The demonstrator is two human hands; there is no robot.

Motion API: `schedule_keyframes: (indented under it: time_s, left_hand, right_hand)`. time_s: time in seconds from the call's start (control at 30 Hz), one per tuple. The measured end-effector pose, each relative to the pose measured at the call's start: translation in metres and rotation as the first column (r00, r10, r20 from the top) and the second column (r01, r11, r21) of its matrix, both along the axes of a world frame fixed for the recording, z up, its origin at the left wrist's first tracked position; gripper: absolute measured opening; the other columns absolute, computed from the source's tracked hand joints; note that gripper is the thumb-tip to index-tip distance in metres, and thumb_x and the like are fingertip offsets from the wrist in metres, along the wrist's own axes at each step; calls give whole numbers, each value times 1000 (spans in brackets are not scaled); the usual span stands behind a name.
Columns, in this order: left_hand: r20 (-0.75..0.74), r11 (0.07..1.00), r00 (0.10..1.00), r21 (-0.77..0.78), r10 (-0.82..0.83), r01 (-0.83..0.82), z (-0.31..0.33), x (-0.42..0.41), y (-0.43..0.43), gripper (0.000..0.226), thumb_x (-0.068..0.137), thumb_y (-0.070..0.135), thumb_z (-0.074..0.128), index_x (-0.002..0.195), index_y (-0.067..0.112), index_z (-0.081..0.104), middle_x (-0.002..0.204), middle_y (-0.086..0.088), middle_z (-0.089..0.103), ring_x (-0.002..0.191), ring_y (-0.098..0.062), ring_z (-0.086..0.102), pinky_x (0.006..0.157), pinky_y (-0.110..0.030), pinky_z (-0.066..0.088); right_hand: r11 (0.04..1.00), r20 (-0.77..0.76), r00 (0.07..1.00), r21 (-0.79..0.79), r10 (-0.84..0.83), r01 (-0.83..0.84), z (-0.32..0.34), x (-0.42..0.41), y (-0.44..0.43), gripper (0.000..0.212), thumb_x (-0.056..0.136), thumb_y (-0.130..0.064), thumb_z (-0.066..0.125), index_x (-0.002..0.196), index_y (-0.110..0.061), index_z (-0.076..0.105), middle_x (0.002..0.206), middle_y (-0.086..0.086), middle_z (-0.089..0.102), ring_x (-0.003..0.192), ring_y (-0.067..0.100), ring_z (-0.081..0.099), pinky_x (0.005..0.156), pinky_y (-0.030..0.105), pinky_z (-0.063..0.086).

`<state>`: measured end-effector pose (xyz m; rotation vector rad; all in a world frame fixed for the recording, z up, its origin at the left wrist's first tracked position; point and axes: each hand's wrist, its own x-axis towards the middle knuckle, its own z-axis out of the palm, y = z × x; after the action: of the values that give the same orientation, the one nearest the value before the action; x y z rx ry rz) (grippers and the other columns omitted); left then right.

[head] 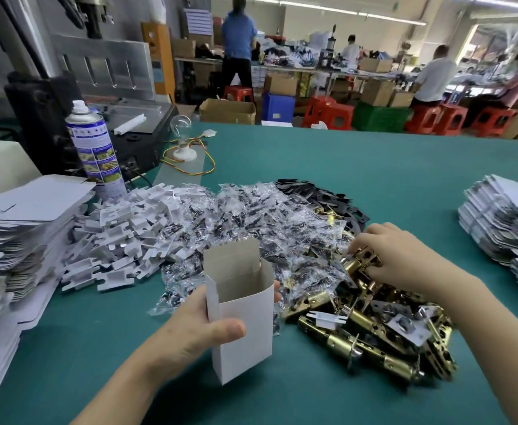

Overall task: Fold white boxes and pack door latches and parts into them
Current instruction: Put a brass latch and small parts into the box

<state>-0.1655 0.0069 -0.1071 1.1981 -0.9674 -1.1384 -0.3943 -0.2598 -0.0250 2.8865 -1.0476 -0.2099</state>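
- a crowded workshop with people at distant benches lies behind a green surface [312, 167], whose middle is heaped with parts.
- the left hand [196, 329] grips a folded white box [242, 317] near the near edge, thumb across the front wall and fingers round the back. the mouth faces up and the top flap stands open behind it, which i judge keeps the opening free for parts to drop in.
- the right hand [386, 250] sits on top of the pile of brass latches [374, 332], right of the box, fingers curled and pinching one latch [360, 262]. this looks like the first pick for this box, which seems empty as far as its inside shows.
- bags of screws [251, 216], white plastic pieces [128, 237] and black plates [322, 194] lie in heaps touching one another across the middle, probably so each kind is within reach of either hand.
- flat boxes are stacked at the left edge [21, 228], with a second stack of flat card pieces at the right edge [503, 222], near but apart from the packing spot.
- a spray can [93, 145] and a bare bulb [181, 124] stand toward the far left corner, out of the work.
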Motion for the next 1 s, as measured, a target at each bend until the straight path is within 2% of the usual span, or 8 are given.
schedule_keyframes:
  time_s: [0.17,0.27,0.37,0.5,0.63,0.8,0.9,1.0]
  left_hand:
    - [5,1000,1000,5,17,-17,2,0,1,101,58,63,95,141,20,57,137,-17,67,127,-42,63,108,-70,44]
    - [13,1000,1000,5,6,-6,1,0,1,100,61,62,95,143,20,56,140,-16,66,129,-40,62,109,-67,45]
    - [3,1000,1000,17,19,-19,0,2,0,99,57,64,96,139,23,58,136,-15,68,126,-40,64,109,-67,46]
    - [16,1000,1000,2,-3,3,1,1,0,86,60,64,94,133,33,63,136,-13,68,125,-36,66,107,-59,51]
    - [-7,999,999,-2,-40,40,1,0,-1,100,59,60,96,141,18,57,141,-19,64,131,-44,60,110,-69,43]
    - [40,996,995,-11,-92,92,3,-1,-1,85,59,57,97,134,34,64,139,-13,66,130,-38,61,112,-58,47]
    - [32,995,995,11,-100,99,2,0,1,98,59,54,98,142,24,56,142,-9,65,132,-33,61,112,-50,49]
    - [42,994,993,19,-106,105,3,2,2,100,65,40,97,148,13,48,145,-12,62,136,-35,57,116,-58,42]
  right_hand:
    - [996,-6,997,46,-78,78,-4,-4,-9,40,97,-38,65,135,-31,51,133,-8,53,123,14,47,102,36,45]
    - [980,70,987,153,-143,131,-2,-6,-14,38,100,-30,63,136,-25,54,134,-4,58,121,16,53,105,34,45]
    - [969,217,963,221,-159,110,1,-10,-18,27,99,-15,66,123,-26,61,123,-5,64,107,10,58,96,26,45]
    - [913,442,872,409,-210,13,11,-21,-18,35,89,-9,78,108,-38,70,95,-12,71,91,3,65,78,21,48]
    - [796,540,772,601,-336,-74,17,-27,-12,30,82,-15,84,104,-35,78,92,-7,76,85,10,72,79,28,56]
    - [862,497,803,505,-328,40,8,-26,-8,8,86,-21,81,92,-25,79,86,-8,79,84,12,75,80,26,54]
    - [927,616,765,369,-190,-67,22,-29,2,18,74,-41,80,89,-31,77,83,-13,78,76,6,73,73,23,59]
    - [950,762,647,211,-13,-230,53,-33,12,23,75,-50,78,97,-43,75,90,-13,77,79,5,74,71,11,57]
